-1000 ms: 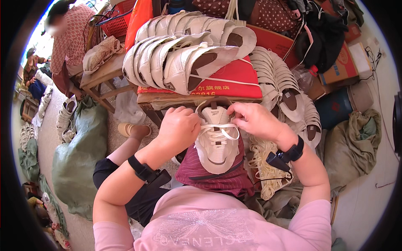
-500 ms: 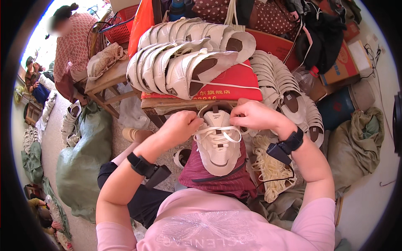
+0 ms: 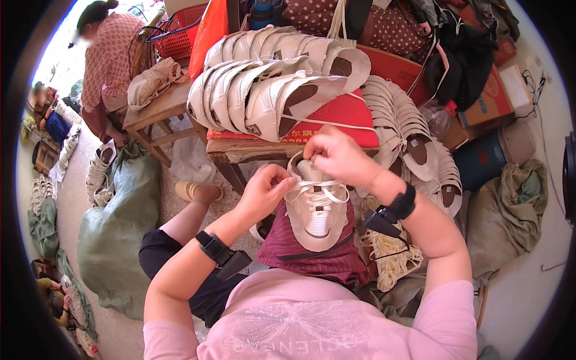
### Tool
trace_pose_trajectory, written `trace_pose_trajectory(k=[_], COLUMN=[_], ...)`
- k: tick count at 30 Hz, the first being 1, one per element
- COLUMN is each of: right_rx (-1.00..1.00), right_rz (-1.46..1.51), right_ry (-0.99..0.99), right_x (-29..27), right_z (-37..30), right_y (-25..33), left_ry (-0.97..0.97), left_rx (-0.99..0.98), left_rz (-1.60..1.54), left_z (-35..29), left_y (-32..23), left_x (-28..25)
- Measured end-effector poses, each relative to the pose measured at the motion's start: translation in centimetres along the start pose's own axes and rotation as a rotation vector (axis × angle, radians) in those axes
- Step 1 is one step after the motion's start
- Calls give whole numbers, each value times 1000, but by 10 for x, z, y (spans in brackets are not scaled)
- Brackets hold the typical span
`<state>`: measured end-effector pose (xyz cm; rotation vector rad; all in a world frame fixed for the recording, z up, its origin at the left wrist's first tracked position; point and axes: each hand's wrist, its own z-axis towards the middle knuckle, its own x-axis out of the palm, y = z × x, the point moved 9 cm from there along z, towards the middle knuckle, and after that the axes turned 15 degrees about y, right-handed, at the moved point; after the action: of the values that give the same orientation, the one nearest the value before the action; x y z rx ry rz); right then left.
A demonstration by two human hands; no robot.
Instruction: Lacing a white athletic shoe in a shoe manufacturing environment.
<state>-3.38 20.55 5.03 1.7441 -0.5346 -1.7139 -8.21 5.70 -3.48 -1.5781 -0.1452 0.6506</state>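
Observation:
A cream sneaker [image 3: 318, 231] sits on a maroon striped cloth [image 3: 279, 243] over my lap, toe toward me. White laces [image 3: 315, 199] are threaded through its eyelets, with a loose strand across the upper part. My left hand [image 3: 264, 191] is beside the shoe's left edge, thumb and fingers curled together near the lace; what they pinch is too small to tell. My right hand [image 3: 342, 157] is over the top of the shoe, its bent fingers closed at the tongue [image 3: 307, 172] and hiding part of the opening.
Rows of nested cream shoe uppers [image 3: 264, 105] lie on a wooden stool [image 3: 231, 157] with a red cover. More uppers [image 3: 414, 141] stack at right above a lace bundle [image 3: 393, 258]. Green sacks [image 3: 120, 240] stand at left. Other people [image 3: 111, 57] work farther left.
My right hand has moved from the lace at the shoe's right side up and left to the tongue. My left hand has shifted slightly down, its fingers loosening from the lace.

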Motion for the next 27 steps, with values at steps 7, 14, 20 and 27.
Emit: trace_pose_trajectory(k=[7, 14, 20, 27], right_rx=[-92, -61, 118, 247], right_rz=[-261, -406, 90, 532], right_ry=[50, -208, -503, -533], right_x=[35, 16, 20, 21], right_z=[-10, -11, -29, -33], right_y=[16, 11, -37, -63], left_ry=[-226, 121, 400, 977], left_rx=[-9, -231, -257, -500], left_rz=[86, 314, 578, 800], left_z=[-24, -62, -71, -87], left_y=[20, 135, 209, 280], left_x=[-21, -13, 21, 80])
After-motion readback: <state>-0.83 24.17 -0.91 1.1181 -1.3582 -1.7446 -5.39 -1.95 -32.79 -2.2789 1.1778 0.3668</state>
